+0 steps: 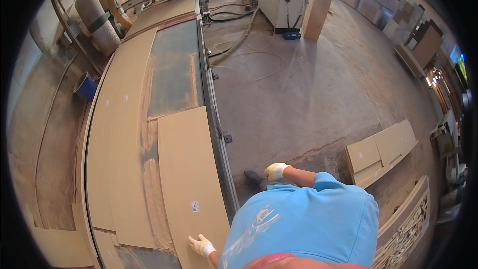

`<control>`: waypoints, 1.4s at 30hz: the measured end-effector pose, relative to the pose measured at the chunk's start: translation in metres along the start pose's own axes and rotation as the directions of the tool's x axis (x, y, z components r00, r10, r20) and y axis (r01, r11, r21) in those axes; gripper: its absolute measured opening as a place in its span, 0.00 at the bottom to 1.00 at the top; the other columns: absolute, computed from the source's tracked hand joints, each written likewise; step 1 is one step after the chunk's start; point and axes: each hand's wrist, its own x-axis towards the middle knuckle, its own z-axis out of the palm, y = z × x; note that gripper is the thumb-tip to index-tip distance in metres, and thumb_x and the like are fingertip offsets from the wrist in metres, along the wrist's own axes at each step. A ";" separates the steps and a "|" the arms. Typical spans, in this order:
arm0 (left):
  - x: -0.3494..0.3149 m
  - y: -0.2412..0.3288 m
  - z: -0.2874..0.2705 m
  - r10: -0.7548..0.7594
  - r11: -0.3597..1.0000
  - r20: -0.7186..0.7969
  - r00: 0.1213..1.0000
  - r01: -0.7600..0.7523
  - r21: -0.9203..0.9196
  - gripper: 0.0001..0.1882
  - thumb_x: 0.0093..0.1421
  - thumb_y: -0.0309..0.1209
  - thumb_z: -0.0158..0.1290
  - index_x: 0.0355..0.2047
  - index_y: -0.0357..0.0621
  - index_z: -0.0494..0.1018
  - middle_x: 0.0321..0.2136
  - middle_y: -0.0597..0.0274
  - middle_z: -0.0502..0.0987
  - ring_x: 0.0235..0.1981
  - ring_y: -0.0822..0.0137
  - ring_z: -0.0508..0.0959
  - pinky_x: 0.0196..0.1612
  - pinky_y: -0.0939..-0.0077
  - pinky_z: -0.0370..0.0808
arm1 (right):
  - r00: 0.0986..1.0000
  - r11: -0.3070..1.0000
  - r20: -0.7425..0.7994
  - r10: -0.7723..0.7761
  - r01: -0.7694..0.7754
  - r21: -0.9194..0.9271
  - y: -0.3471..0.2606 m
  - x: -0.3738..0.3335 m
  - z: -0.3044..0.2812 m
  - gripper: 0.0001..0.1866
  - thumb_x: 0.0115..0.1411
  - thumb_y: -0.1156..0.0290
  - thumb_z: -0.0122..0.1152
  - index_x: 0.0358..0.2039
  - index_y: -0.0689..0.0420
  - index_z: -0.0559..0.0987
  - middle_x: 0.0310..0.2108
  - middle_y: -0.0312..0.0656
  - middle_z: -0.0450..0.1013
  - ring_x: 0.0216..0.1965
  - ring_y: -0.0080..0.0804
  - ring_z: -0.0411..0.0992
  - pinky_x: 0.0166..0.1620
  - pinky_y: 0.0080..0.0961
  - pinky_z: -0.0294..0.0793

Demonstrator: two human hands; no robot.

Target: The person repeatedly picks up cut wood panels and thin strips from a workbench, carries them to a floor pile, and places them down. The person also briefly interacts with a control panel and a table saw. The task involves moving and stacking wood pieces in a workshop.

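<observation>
My left hand (201,245), in a white knit glove, lies on a long beige board (188,169) with its fingers stretched toward the board's left edge. A small white label (195,206) is stuck to this board a little beyond the hand. My right hand (277,171), gloved too, is held in front of my body over the floor side, its fingers curled and nothing visible in them. Left of the board, longer cut panels (122,134) lie on the machine bed (174,45), with strips of sawdust (155,194) between them.
A metal rail (219,139) borders the bed on the right. Stacked boards (381,149) and a pile of thin offcuts (411,224) lie at right. Ahead stand a pale machine cabinet (281,0) and an upright panel (315,16); hoses cross the floor. A blue bucket (86,87) stands at left.
</observation>
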 end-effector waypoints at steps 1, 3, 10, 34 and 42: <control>-0.012 -0.003 0.001 -0.057 0.996 0.020 0.998 0.055 0.075 0.32 0.59 0.39 0.57 0.61 0.39 0.66 0.59 0.44 0.68 0.62 0.43 0.66 0.64 0.50 0.64 | 0.996 0.997 0.089 -0.025 0.031 -0.067 -0.010 0.003 -0.002 0.19 0.54 0.58 0.60 0.45 0.50 0.83 0.45 0.48 0.80 0.46 0.49 0.78 0.48 0.44 0.75; -0.024 0.008 0.009 0.034 0.992 -0.109 0.993 -0.020 0.123 0.29 0.60 0.37 0.53 0.60 0.38 0.65 0.62 0.43 0.65 0.64 0.44 0.63 0.65 0.50 0.62 | 0.985 0.988 0.100 -0.142 0.147 -0.044 -0.028 0.012 -0.024 0.20 0.54 0.58 0.59 0.46 0.50 0.84 0.46 0.47 0.80 0.48 0.49 0.78 0.49 0.44 0.75; 0.033 0.120 0.038 0.191 0.968 -0.175 0.966 -0.215 -0.128 0.25 0.59 0.34 0.51 0.56 0.37 0.67 0.59 0.43 0.66 0.64 0.44 0.61 0.65 0.50 0.61 | 0.960 0.981 -0.253 -0.122 0.077 -0.180 -0.022 0.048 -0.178 0.16 0.53 0.64 0.58 0.41 0.50 0.84 0.42 0.48 0.81 0.45 0.52 0.78 0.45 0.43 0.77; 0.351 0.134 -0.007 -0.291 0.643 -0.007 0.957 0.190 -0.742 0.26 0.69 0.38 0.49 0.62 0.36 0.63 0.47 0.44 0.78 0.47 0.49 0.80 0.49 0.58 0.77 | 0.643 0.882 -0.614 -0.458 0.238 -0.407 -0.027 0.249 -0.347 0.14 0.56 0.70 0.59 0.44 0.54 0.78 0.44 0.44 0.77 0.51 0.47 0.72 0.53 0.45 0.69; 0.398 0.206 0.015 -0.481 0.877 -0.218 0.849 0.469 -0.106 0.32 0.63 0.54 0.52 0.56 0.41 0.68 0.48 0.39 0.77 0.50 0.38 0.76 0.53 0.48 0.73 | 0.422 0.945 -0.850 -0.316 0.220 -0.241 -0.121 0.427 -0.422 0.17 0.56 0.64 0.61 0.45 0.54 0.77 0.54 0.44 0.73 0.58 0.48 0.68 0.60 0.44 0.65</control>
